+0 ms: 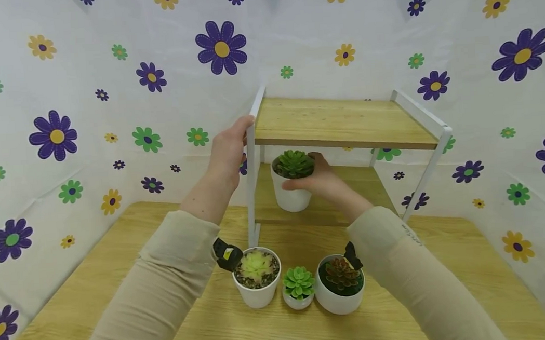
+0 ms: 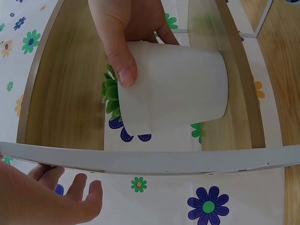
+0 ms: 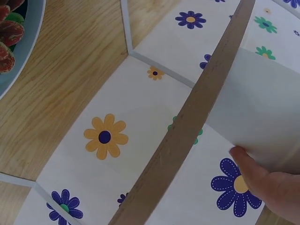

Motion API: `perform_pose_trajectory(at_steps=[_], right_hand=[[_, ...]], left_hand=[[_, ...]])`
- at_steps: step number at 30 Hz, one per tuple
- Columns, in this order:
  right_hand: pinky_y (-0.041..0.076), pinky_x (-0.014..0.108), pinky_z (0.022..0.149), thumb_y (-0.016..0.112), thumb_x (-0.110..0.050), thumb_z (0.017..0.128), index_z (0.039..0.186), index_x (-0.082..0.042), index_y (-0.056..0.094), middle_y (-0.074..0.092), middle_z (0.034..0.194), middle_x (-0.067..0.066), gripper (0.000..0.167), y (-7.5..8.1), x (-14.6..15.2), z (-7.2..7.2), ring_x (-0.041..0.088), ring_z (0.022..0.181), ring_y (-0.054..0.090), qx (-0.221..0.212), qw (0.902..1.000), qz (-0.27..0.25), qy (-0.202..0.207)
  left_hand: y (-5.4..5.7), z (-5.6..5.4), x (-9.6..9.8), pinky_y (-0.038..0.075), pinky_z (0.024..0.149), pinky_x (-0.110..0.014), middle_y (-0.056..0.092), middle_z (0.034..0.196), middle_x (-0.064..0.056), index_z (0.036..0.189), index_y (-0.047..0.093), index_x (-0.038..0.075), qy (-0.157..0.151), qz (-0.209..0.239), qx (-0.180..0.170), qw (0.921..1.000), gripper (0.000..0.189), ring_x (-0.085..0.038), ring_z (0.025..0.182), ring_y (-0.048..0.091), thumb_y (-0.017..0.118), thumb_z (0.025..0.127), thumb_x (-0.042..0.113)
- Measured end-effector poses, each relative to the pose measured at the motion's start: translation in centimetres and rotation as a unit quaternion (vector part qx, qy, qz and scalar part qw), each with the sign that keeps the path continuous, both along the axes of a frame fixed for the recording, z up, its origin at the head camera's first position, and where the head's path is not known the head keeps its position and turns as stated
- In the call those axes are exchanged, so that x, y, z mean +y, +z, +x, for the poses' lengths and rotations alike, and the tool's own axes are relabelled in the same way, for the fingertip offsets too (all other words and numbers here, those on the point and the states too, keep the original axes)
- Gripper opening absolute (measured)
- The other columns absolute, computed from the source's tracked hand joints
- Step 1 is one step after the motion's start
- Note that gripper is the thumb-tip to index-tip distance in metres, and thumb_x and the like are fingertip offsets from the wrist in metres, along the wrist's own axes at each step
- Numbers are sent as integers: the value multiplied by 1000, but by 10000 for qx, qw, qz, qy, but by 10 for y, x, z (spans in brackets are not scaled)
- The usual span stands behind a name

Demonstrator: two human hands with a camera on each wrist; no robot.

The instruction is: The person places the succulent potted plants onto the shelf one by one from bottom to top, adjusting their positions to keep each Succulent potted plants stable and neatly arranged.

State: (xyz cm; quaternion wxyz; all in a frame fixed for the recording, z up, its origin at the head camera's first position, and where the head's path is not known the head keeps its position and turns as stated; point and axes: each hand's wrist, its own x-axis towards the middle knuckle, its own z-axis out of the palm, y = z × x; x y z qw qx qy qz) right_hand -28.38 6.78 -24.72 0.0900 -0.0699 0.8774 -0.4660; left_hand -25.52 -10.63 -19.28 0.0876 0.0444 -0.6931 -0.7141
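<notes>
Midway between the worktop's point(image 1: 484, 261) side edges: yellowish succulent point(image 1: 256, 265), green succulent point(image 1: 298, 283), reddish succulent point(image 1: 339, 276); flowered sheeting point(image 1: 302, 48) lines its back edge.

1. i could pass over the lower shelf point(image 1: 369, 181) toward its right edge.
2. the pot point(image 1: 293, 196) in my right hand point(image 1: 322, 177) blocks its left end.
3. the upper shelf point(image 1: 339, 119) bars me from above.
4. the left post point(image 1: 251, 192) obstructs its front left corner.
5. before its front edge, three potted plants point(image 1: 298, 283) crowd the worktop point(image 1: 475, 261).
</notes>
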Motion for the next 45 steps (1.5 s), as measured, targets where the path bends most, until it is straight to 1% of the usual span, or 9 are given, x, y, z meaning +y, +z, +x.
perform_pose_trajectory(at_steps=[8,12,19,23,27,30,35,42,45], right_hand=[[23,49,113,68,-38,82,149,-10,-10,1,157,15,107,0,8,7,32,144,12,-288,9995,-113,-20],[24,48,114,62,-43,86,149,-9,-12,4,157,17,103,0,15,15,32,144,15,-361,9993,-72,-11],[27,50,111,39,-45,98,148,-3,-10,18,151,26,82,-4,33,39,42,134,33,-373,9974,-534,301],[26,52,111,32,-45,99,148,-1,-4,18,151,27,75,-10,49,58,45,132,35,-332,9974,-429,477],[26,54,110,30,-45,100,148,-1,1,17,151,28,71,-20,68,77,46,131,36,-303,9971,-282,646],[25,55,110,30,-44,100,149,-3,3,18,150,28,70,-29,80,86,46,132,34,-265,9969,-286,678],[28,58,107,34,-43,100,147,-2,9,26,146,27,68,-48,99,97,46,129,39,-145,9983,-111,562],[35,57,103,52,-39,94,144,4,19,32,143,28,73,-82,115,101,44,132,34,-58,9988,296,378],[35,57,103,60,-38,89,143,5,19,31,143,29,80,-94,120,100,45,133,31,-69,9988,265,402]], left_hand=[[1,-1,4,32,108,-37,52,137,0,117,63,10,-46,-13,69,10000,44,-16,126,45,52,89,42],[0,-2,6,33,106,-36,51,137,0,120,62,11,-78,13,25,10000,46,-17,124,45,52,88,43],[1,-2,7,34,106,-36,50,138,-2,124,59,12,-52,-7,-56,10000,49,-19,122,45,52,88,44],[1,-2,5,35,104,-35,51,137,-1,125,58,13,10,-57,-95,9999,49,-17,119,46,52,87,44],[0,-3,3,36,93,-31,52,133,-1,124,58,11,104,-115,-101,9998,50,-16,108,44,52,87,45],[-1,-3,1,35,89,-30,52,133,-1,124,57,11,114,-154,-96,9998,51,-15,106,42,51,87,45],[0,-2,1,36,94,-33,50,136,-1,127,56,12,123,-264,-94,9995,52,-16,110,43,50,88,46],[0,-1,3,35,100,-35,49,136,-1,127,56,11,135,-152,-149,9997,52,-17,112,41,50,88,45],[0,-2,4,33,104,-36,48,138,-1,128,56,10,101,-142,-126,9998,53,-17,116,40,50,88,45]])
